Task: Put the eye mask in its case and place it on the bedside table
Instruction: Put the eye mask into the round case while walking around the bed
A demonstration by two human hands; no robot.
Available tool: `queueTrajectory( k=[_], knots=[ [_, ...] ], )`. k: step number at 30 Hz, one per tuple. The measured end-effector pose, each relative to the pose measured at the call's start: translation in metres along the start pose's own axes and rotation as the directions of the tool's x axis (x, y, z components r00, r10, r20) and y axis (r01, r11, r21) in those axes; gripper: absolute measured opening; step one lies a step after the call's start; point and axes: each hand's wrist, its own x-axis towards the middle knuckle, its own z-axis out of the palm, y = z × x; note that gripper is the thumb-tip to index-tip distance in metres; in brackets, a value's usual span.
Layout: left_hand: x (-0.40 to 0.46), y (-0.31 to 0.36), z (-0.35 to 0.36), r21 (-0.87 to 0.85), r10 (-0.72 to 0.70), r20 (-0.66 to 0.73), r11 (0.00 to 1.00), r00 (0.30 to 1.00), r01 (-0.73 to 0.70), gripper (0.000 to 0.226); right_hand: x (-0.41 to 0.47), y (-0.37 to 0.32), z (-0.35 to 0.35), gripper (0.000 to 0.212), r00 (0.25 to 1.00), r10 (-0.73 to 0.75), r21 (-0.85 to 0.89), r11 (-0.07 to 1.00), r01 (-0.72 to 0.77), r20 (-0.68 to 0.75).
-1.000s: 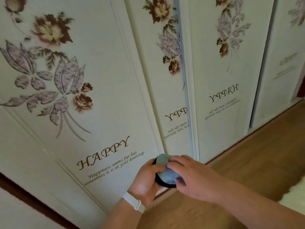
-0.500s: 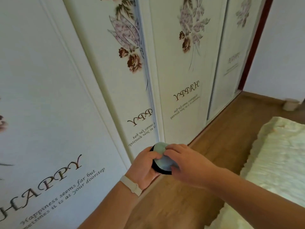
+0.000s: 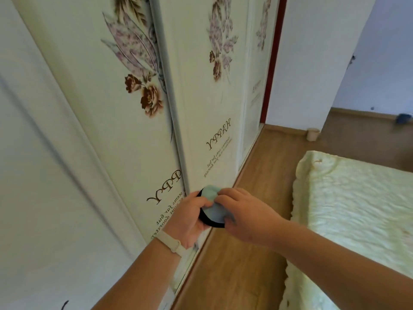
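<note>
- The wardrobe doors [image 3: 93, 130] fill the left side: smooth, glossy cream panels with raised moulding lines, printed with brown roses and mauve leaves.
- Curly brown script on one panel shows the end of a word, "PPY", with small lines below reading "seems far but" and "doorstep"; the next panel carries the word "HAPPY" mirrored.
- A pale, smooth wristband [image 3: 169, 244] circles the left wrist.
- The left hand [image 3: 187, 217] is curled closed around the round black case [image 3: 206, 222], gripping its dark rim from the left.
- The eye mask [image 3: 213, 204], soft pale-blue fabric bunched into folds, sits in the open case, held in the air in front of the doors.
- The right hand [image 3: 243, 214] lies over the mask from the right, fingers bent and pressing on the cloth.
- The floor [image 3: 257, 253] is warm wood-grain board.
- The bed [image 3: 357, 209] on the right has a pale yellow-green cover with a crinkled, puckered texture.
- A small beige cylinder [image 3: 312, 134] stands by the far white wall.
</note>
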Motion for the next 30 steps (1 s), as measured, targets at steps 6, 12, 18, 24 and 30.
queueTrajectory(
  k=[6,12,18,24,30],
  knots=[
    [0.050,0.011,0.016,0.045,-0.066,0.113,0.997,0.991,0.061,0.038,0.010,0.035,-0.009,0.049,0.995,0.097,-0.018,0.995,-0.097,-0.021],
    [0.113,0.012,0.044,0.093,-0.116,0.169,0.991,0.979,0.101,0.041,0.021,0.094,-0.008,0.046,0.984,0.171,-0.006,0.985,-0.171,-0.056],
    [0.202,0.023,0.084,0.119,-0.121,0.126,0.987,0.985,0.106,0.038,0.055,0.186,-0.005,0.046,0.982,0.166,0.029,0.986,-0.164,-0.091],
    [0.294,0.038,0.170,0.152,-0.147,0.151,0.981,0.978,0.124,0.042,0.067,0.299,-0.037,0.044,0.967,0.225,0.036,0.974,-0.222,-0.121],
    [0.358,0.041,0.242,0.134,-0.180,0.213,0.979,0.960,0.154,0.044,0.067,0.383,-0.067,0.041,0.944,0.279,0.038,0.960,-0.277,-0.174]
  ],
)
